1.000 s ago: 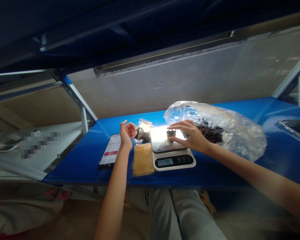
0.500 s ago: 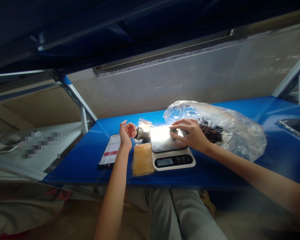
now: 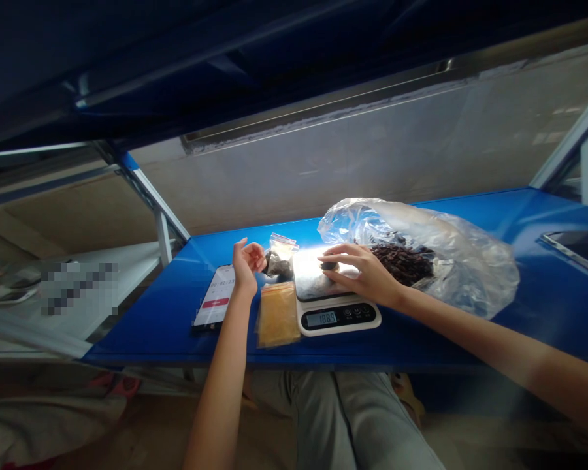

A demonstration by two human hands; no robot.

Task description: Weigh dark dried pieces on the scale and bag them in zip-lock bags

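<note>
A kitchen scale (image 3: 338, 318) with a shiny metal pan stands on the blue table; its display seems to read 188.9. My right hand (image 3: 362, 274) is over the pan, thumb and fingers around a small round dark-topped container (image 3: 329, 266). My left hand (image 3: 248, 266) is raised beside the scale, fingers loosely curled and apart, with nothing in it. Close to it lies a small zip bag (image 3: 280, 262) with dark contents. A stack of yellowish zip bags (image 3: 278, 316) lies left of the scale. Behind my right hand, dark shredded pieces (image 3: 404, 263) lie in a large clear plastic bag (image 3: 475, 274).
A phone (image 3: 216, 297) showing a running timer lies to the left on the blue table (image 3: 147, 320). Another dark-screened device (image 3: 581, 248) is at the far right. A blue shelf (image 3: 274, 72) hangs low overhead, and metal frame posts (image 3: 149, 196) flank the table.
My right hand and the small round container have moved left and slightly nearer me on the pan. The scale's display has changed. My left hand stays almost where it was.
</note>
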